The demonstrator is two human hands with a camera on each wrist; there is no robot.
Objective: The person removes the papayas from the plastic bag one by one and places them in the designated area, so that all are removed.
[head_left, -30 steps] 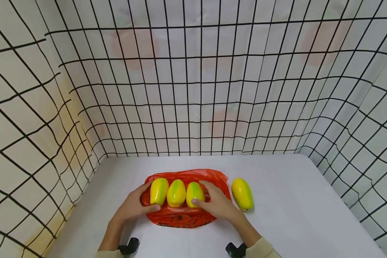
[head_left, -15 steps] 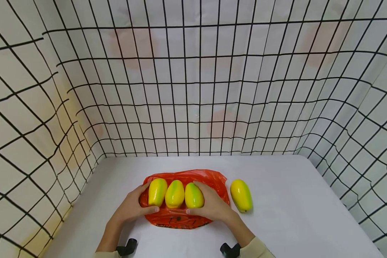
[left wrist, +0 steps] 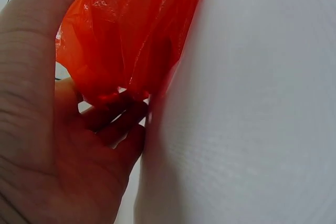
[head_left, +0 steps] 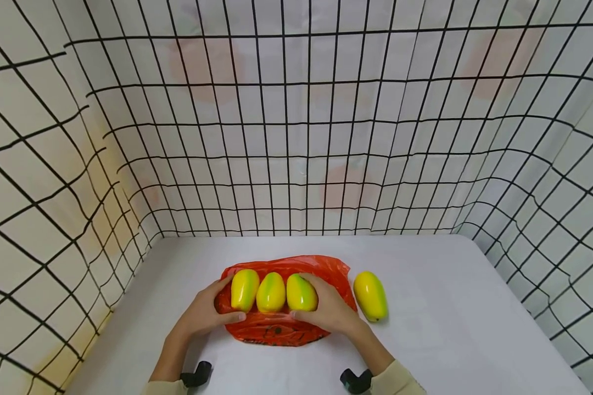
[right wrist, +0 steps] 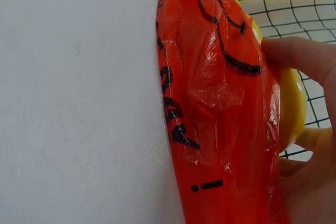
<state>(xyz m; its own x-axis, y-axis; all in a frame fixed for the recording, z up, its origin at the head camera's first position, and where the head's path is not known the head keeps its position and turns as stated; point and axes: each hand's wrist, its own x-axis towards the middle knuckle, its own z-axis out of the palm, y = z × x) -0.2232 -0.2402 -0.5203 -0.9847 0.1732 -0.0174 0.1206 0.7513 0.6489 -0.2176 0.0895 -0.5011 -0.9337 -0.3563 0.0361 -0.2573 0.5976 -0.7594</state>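
Observation:
Three yellow-green mangoes lie in a row on a red plastic bag [head_left: 277,332] on the white table. My left hand [head_left: 205,311] grips the bag's left end, around the left mango [head_left: 244,289]; in the left wrist view its fingers curl against the bag film [left wrist: 126,40]. The middle mango [head_left: 270,292] sits between both hands, touched by neither. My right hand [head_left: 333,307] holds the right mango [head_left: 302,293], thumb in front and fingers behind it. In the right wrist view, black-printed film hides much of the yellow fruit [right wrist: 291,103].
A loose mango [head_left: 370,296] lies on the white table [head_left: 454,329] just right of the bag. Black wire mesh [head_left: 306,153] stands along the back and both sides. A black wrist mount [head_left: 357,381] shows by the right sleeve.
My right hand has closed in around the right mango, its thumb shifting from the fruit's face to below it. The left hand has hardly moved. The loose mango stays in place.

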